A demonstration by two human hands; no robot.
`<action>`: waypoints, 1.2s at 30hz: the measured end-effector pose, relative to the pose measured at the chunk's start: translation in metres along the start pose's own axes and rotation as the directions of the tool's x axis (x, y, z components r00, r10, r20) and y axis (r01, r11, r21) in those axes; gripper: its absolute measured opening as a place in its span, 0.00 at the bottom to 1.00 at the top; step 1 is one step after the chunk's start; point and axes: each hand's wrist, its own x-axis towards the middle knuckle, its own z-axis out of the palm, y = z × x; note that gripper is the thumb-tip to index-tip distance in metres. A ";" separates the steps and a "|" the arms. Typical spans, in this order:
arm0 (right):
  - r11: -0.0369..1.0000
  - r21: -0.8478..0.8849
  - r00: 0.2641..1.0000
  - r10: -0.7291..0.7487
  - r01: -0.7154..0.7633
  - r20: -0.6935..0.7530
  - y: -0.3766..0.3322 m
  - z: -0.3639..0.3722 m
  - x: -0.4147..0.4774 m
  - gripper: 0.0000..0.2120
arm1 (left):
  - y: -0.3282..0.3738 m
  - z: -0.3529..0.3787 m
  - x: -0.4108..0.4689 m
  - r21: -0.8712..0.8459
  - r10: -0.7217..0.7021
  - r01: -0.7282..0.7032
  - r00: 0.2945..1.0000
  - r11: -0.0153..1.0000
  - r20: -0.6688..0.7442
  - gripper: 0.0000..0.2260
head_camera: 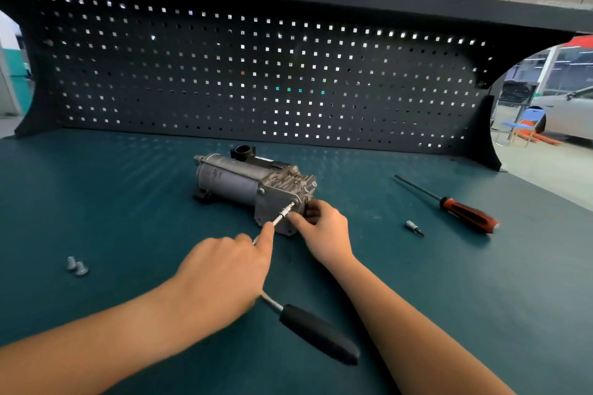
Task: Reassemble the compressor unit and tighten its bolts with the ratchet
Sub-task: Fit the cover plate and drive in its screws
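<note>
1. The workbench (pixel 96 202) fills my feed. It has a dark teal top and a black perforated back panel (pixel 256 74) standing along its far edge.
2. The compressor unit (pixel 244 179) lies on its side around the middle of the table, closer to the far edge than to the near one. Its grey motor cylinder points left and its finned end block points right, toward the hands.
3. The ratchet (pixel 317 333) lies slantwise near the front edge. Its black handle sticks out toward the front right, free of either hand, and its head is hidden under the left hand.
4. My left hand (pixel 221 272) is curled over the ratchet head, gripping it, with the index finger stretched straight along the extension bar (pixel 282 214).
5. My right hand (pixel 324 228) clasps the right end of the compressor's block. The fingers are bent against the block and the thumb touches the extension bar just beside the bolt head it is seated on (the actual contact point is too small for me to make out).
6. A screwdriver (pixel 465 213) with a red and black handle lies toward the right edge, its shaft pointing at the far edge.
7. Two loose bolts (pixel 77 266) sit touching each other toward the left edge.
8. A small socket bit (pixel 414 228) lies between the right hand and the screwdriver.
</note>
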 end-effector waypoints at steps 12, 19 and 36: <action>0.999 0.041 1.000 -0.008 0.008 0.004 0.000 0.001 -0.003 0.09 | -0.016 0.003 -0.006 -0.410 -0.003 0.223 0.875 -0.884 0.484 0.10; 1.000 0.007 1.000 0.007 -0.007 0.005 0.001 0.003 -0.002 0.14 | -0.014 0.003 -0.005 -0.556 -0.067 0.255 0.868 -0.791 0.492 0.12; 0.999 0.011 0.999 0.048 -0.047 -0.018 -0.007 0.001 -0.004 0.13 | 0.000 -0.018 0.001 -0.078 -0.120 0.117 0.992 0.990 -0.028 0.21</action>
